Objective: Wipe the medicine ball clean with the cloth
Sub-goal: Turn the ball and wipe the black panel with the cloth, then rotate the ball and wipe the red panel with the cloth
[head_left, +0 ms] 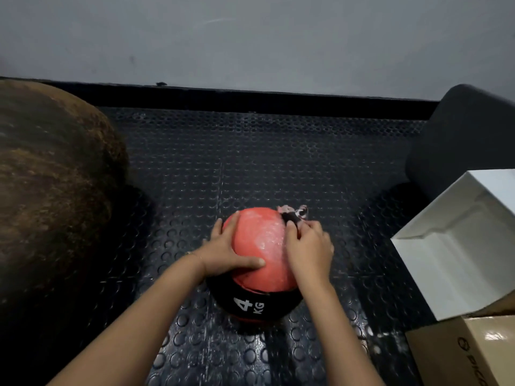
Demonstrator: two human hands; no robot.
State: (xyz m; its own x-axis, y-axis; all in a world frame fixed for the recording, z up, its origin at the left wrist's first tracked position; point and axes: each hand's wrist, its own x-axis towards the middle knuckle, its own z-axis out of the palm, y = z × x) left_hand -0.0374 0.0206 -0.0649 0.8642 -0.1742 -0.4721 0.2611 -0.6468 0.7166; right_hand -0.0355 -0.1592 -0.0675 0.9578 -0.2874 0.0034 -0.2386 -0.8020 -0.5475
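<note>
Where the fingers of our right hand curl, they pinch the cloth against the upper right of the ball. A crumpled end of cloth sticks out past the fingertips on the far side. Our left hand lies open on the ball's left side, fingers straight up the curve and thumb stretched across the red panel, which is flecked with white. The ball sits between our two hands on the studded mat, its black band marked 4 KG turned toward us. Beyond the ball the mat runs on to the black skirting under the wall. To the left, well apart, a big brown sphere bounds the space. To the right we are hemmed in by a dark pad, a white box and a carton. The white box is nearest our right hand but apart from it.
</note>
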